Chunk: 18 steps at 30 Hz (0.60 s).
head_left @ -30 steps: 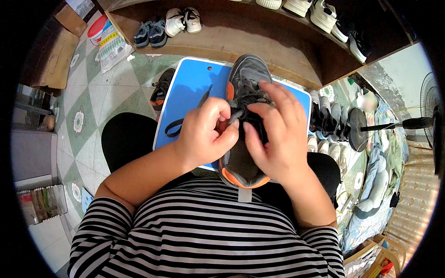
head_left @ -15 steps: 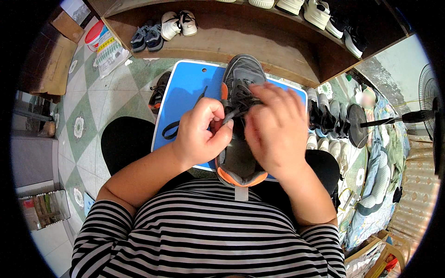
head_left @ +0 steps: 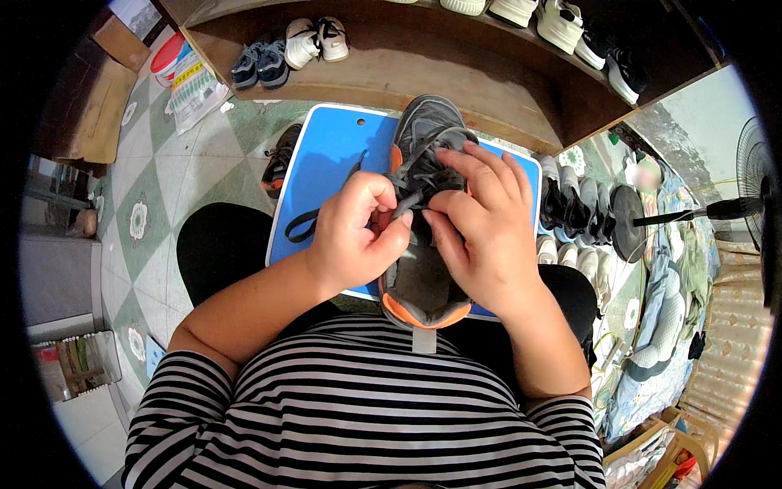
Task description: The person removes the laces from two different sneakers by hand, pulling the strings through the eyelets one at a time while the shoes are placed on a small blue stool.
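Note:
A dark grey shoe (head_left: 419, 281) with orange patches lies toe away from me on a blue board (head_left: 326, 163). My left hand (head_left: 354, 232) is closed, with thumb and index finger pinching the shoelace (head_left: 411, 201) above the shoe's opening. On the other side, my right hand (head_left: 489, 232) has its fingers bent over the laces, thumb and index close together beside the pinched part. A lace loop arches over the tongue to the right hand's middle fingers. What lies inside its grip is partly hidden. Left of the shoe, a loose lace end trails across the board.
A matching dark shoe (head_left: 281, 159) stands on the floor left of the board. Ahead is a wooden shoe rack (head_left: 423, 73) with several pairs. More shoes (head_left: 574, 200) line the right side, near a black fan (head_left: 745, 200). A red-and-white bucket (head_left: 169, 59) sits at the far left.
My right hand has shifted slightly, its fingers now more spread and its thumb clearer. A lace loop now arches above the tongue. My left hand keeps its pinch in nearly the same place.

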### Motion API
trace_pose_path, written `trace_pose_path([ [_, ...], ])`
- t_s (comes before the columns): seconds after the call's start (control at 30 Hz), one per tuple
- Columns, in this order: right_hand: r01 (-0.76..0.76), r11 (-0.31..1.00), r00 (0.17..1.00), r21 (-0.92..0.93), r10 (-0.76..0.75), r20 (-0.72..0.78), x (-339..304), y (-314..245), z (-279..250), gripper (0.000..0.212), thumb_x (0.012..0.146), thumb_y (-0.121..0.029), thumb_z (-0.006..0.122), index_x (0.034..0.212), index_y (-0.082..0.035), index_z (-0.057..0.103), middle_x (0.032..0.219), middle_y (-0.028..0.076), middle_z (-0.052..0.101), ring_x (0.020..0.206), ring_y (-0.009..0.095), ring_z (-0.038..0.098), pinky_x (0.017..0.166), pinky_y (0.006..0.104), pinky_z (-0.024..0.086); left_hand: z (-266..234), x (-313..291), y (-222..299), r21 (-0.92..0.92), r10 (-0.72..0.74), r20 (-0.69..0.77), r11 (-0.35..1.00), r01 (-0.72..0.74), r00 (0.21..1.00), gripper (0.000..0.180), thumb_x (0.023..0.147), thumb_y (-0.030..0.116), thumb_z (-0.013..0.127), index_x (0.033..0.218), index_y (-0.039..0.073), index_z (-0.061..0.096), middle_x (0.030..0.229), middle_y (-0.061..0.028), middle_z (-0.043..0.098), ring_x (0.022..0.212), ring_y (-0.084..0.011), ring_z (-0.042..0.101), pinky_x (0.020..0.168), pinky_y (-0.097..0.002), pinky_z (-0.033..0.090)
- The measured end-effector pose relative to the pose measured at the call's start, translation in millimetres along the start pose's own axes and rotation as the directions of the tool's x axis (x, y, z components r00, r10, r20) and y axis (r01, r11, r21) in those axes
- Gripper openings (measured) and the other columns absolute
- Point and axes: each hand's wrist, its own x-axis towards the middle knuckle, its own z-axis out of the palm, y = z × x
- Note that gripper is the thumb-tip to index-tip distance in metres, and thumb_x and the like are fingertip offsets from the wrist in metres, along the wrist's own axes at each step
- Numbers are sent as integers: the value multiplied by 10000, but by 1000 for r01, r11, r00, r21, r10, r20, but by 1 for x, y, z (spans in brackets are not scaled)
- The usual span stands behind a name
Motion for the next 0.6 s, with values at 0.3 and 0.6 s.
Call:
trace_pose_path([
  [0.3, -320, 896, 877, 308, 403, -261, -6, 24, -12, 153, 779, -58, 639, 925, -44, 596, 1217, 202, 523, 1125, 362, 504, 964, 430, 369, -5, -5, 2, 37, -65, 74, 997, 63, 995, 275, 813, -60, 595, 981, 33, 398, 871, -47, 479, 671, -63, 442, 586, -205, 383],
  [0.6, -141, 968, 989, 206, 145, -7, -8, 3, 4, 161, 720, -85, 683, 855, -56, 600, 1146, 149, 571, 1112, 355, 506, 980, 480, 340, 2, -1, 0, 52, 39, -26, 998, -37, 999, 227, 787, -4, 651, 884, 36, 451, 656, -24, 497, 514, -66, 449, 474, -219, 371],
])
